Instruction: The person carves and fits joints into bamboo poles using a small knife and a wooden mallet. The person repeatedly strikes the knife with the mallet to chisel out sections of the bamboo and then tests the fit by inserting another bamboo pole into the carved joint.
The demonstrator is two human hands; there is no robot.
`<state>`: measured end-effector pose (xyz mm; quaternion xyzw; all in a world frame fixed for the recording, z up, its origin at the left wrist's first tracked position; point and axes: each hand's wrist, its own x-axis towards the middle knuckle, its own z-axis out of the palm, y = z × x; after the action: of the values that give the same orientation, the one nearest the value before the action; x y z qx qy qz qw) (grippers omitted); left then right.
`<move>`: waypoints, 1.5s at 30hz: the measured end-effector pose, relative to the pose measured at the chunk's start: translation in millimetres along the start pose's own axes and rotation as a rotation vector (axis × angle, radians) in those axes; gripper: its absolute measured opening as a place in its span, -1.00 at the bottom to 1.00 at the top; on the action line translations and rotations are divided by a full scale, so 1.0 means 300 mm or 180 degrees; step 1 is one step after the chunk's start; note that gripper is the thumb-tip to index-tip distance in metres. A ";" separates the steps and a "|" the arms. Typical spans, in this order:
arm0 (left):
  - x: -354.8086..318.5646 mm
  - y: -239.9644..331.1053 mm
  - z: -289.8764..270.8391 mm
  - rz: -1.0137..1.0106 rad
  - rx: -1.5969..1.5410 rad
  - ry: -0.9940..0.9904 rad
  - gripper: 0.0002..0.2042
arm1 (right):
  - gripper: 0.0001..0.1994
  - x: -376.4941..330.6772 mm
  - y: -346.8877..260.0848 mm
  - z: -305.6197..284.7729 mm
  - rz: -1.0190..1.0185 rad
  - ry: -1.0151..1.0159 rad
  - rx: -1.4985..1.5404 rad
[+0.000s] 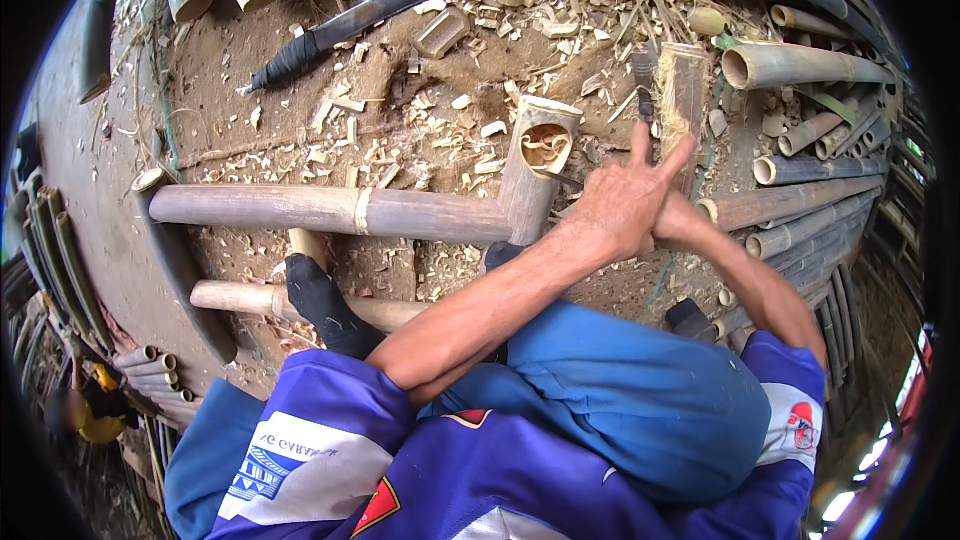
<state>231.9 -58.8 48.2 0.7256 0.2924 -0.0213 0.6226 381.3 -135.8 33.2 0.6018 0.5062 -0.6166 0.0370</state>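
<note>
My hands cross in front of me, right of centre. My left hand [625, 198] lies over my right hand [665, 225]; two of its fingers stretch away from me and the rest are hidden. The fingers of my right hand are covered by the left. A thin dark blade-like tip [562, 178] sticks out left of the hands; which hand has it, if either, I cannot tell. It points at a short bamboo piece [528, 195] with a round hole holding pale curls. That piece meets a long bamboo pole [430, 215] at a corner. Beyond my fingertips stands a fibrous bamboo length [683, 90].
A dark tool [643, 80] lies beside the fibrous length. At the upper left rests a large knife [345, 28] with a black-wrapped handle. Shavings litter the ground. Bamboo poles [810, 68] are stacked at right. Another person [95, 410] is at lower left.
</note>
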 end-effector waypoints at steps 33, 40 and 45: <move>-0.113 -0.043 -0.043 0.0209 0.0060 -0.0076 0.13 | -0.40 -0.002 -0.086 0.073 0.0612 0.0116 0.1038; -0.094 -0.058 -0.016 0.0460 0.0122 0.0075 0.08 | -0.52 0.004 -0.189 -0.012 0.0319 0.0048 -0.0910; -0.176 -0.059 0.034 0.0491 -0.0119 0.0990 0.13 | -0.50 0.002 -0.116 0.053 -0.0139 0.0198 -0.0434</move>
<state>183.7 -88.1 51.1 0.7287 0.3289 0.1445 0.5830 347.1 -129.2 49.1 0.6056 0.5609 -0.5624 0.0487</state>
